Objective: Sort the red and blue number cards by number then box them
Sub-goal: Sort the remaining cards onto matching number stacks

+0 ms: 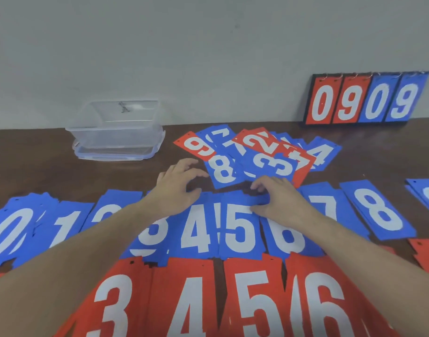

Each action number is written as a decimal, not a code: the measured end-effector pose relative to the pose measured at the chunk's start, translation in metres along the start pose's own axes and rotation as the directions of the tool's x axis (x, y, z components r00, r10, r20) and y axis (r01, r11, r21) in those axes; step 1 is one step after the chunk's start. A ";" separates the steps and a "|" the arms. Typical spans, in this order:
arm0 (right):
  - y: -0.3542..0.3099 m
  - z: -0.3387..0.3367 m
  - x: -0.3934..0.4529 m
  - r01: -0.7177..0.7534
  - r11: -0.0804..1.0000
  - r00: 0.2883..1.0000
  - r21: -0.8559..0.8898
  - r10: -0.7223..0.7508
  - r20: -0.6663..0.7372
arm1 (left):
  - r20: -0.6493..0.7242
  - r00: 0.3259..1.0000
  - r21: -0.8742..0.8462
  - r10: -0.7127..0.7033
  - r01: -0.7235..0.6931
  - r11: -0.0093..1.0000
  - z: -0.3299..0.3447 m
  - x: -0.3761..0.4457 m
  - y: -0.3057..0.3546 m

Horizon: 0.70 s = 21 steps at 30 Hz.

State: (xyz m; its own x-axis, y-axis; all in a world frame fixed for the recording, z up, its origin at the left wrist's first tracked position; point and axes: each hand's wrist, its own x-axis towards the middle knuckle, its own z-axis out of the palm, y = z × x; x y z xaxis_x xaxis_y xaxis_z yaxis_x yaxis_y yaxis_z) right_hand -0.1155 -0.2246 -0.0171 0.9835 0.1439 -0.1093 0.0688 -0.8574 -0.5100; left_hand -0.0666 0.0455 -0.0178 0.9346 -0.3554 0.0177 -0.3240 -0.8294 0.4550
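Dark brown worktop (pixel 50 156), running back to a grey wall. Along the near edge, a row of red sorted piles (pixel 184 300) showing 3, 4, 5, 6. Just behind it, a longer row of blue sorted piles (pixel 240 229) from 0 at the left edge through 8 toward the right, long axes pointing from near edge to far edge. Further back, centre-right, the unsorted heap (pixel 254 154): red and blue cards fanned at all angles, a blue 8 card (pixel 220 171) and a blue 3 card (pixel 274 166) lying nearest.

At the far right corner, a scoreboard flip stand (pixel 365 100) leaning on the wall, reading 0909. At the far left, the clear plastic box (pixel 116 128), resting on its lid, nothing in it yet.

Left hand (pixel 177 188) hovering just this side of the blue 8, fingers (pixel 191 164) spread and loosely curled, holding nothing. Right hand (pixel 279 200) resting at the top edge of the blue 5 pile, fingertips pressing or pinching there; cannot tell whether a card is held.

Heap lying straight ahead of both hands, toward the far edge. Blue 8 nearer the left hand, tilted slightly. Probably the next pick; home pile well off to the right, so a cross-body carry or hand-over likely. Sorting well along, boxing not begun.
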 end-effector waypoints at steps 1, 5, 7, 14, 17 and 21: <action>0.004 -0.001 0.002 0.010 1.000 1.000 0.015 -0.010 -0.015 | 0.007 1.000 0.001 -0.003 0.003 1.000 0.002 0.005 0.004; 0.024 -0.011 0.021 0.067 0.997 0.995 0.044 -0.064 -0.070 | 0.020 1.000 -0.005 -0.003 0.004 1.000 0.009 0.028 0.017; 0.037 -0.019 0.033 0.085 0.995 0.992 0.046 -0.080 -0.101 | 0.014 1.000 -0.013 -0.005 0.006 1.000 0.012 0.040 0.024; 0.077 -0.054 0.090 0.068 0.997 0.988 -0.030 -0.072 -0.138 | -0.018 0.998 -0.038 0.058 -0.059 0.998 0.024 0.091 0.042; 0.087 -0.061 0.120 0.083 0.992 0.990 -0.096 -0.093 -0.102 | -0.032 0.996 -0.045 0.082 -0.083 0.996 0.032 0.115 0.051; 0.083 -0.060 0.157 0.165 0.975 0.983 -0.150 -0.175 -0.062 | -0.099 0.985 -0.051 0.144 -0.149 0.988 0.045 0.144 0.059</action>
State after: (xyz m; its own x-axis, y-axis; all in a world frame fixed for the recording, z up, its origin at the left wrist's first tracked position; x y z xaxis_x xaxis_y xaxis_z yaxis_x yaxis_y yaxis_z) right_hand 0.0550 -0.3024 -0.0252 0.9647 0.2611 0.0352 0.2539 -0.8861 -0.3877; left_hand 0.0423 -0.0736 -0.0284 0.8883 -0.4262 0.1711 -0.4518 -0.7441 0.4921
